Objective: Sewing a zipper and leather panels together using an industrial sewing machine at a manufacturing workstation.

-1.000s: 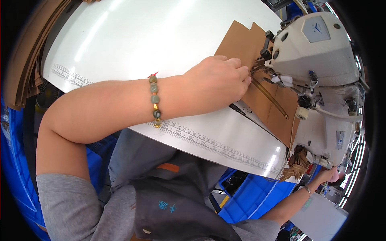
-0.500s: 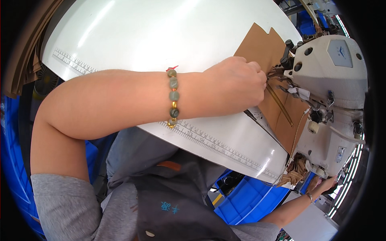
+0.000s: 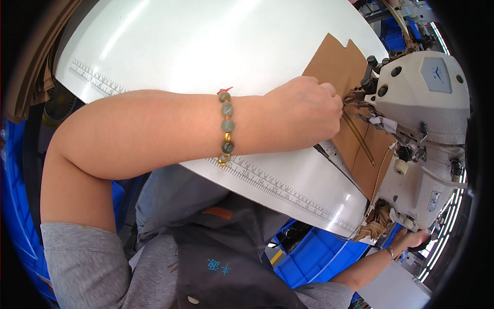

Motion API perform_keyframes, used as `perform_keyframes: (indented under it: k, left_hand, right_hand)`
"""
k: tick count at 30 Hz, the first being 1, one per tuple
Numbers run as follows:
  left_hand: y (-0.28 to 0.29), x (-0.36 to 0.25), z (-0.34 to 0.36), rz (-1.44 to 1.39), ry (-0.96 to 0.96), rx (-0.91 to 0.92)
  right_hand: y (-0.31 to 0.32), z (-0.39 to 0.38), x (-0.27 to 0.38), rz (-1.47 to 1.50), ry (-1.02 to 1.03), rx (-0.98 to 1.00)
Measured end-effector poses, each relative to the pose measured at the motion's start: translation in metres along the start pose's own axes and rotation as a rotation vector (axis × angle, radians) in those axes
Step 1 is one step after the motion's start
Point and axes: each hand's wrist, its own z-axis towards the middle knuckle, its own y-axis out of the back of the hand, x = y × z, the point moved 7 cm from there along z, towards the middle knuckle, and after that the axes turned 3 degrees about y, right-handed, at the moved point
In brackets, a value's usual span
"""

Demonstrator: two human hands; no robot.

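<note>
Head view: glossy white table (image 3: 180, 46) with a ruler scale along its near edge is filling the centre and far left. Bulky white sewing machine (image 3: 411, 98) is standing at right. Blue plastic bin (image 3: 321, 255) is sitting near right, below table level. Flat brown sheet panel (image 3: 342, 64) with a notched far edge is lying at the table's right, passing beneath the machine's head. Left hand (image 3: 309, 110) is resting over the panel's left side, just beside the needle area; fingers are curling in, tips hidden, cannot tell if gripping. Right hand (image 3: 416, 238) is showing small at near right, by the machine's lower end; cannot tell its finger state. Narrow brass-coloured strip (image 3: 360, 140) is running along the panel, right of the left hand. Green-and-gold beaded bracelet (image 3: 227, 126) is circling the left wrist.
</note>
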Motion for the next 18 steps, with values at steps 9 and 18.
perform_keyframes:
  k: [9,18]
  left_hand:
    - [0.002,0.003,0.000,-0.034,0.019,0.007]
    - [0.010,-0.003,0.000,-0.005,-0.024,0.016]
  right_hand:
    - [-0.052,-0.068,-0.010,0.612,-0.204,-0.197]
    - [0.006,-0.153,0.185,0.165,0.142,-0.451]
